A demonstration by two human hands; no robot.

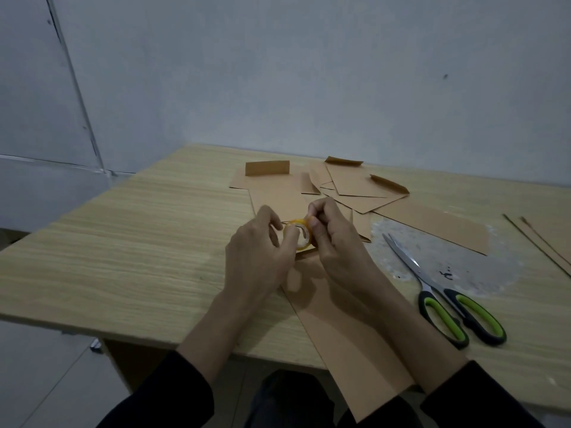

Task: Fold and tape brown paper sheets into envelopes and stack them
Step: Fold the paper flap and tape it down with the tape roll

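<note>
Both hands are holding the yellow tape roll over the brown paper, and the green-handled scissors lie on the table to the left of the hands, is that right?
Not quite: in the head view the scissors lie on the table to the right of the hands. The rest holds: left hand and right hand both hold the tape roll over the brown paper.

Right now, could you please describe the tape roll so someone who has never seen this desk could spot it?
On the wooden table, find the long brown paper sheet running over its near edge. Above that sheet, the left hand and right hand hold the tape roll between them. Unlike the brown sheets around it, it is a small yellow ring.
</note>
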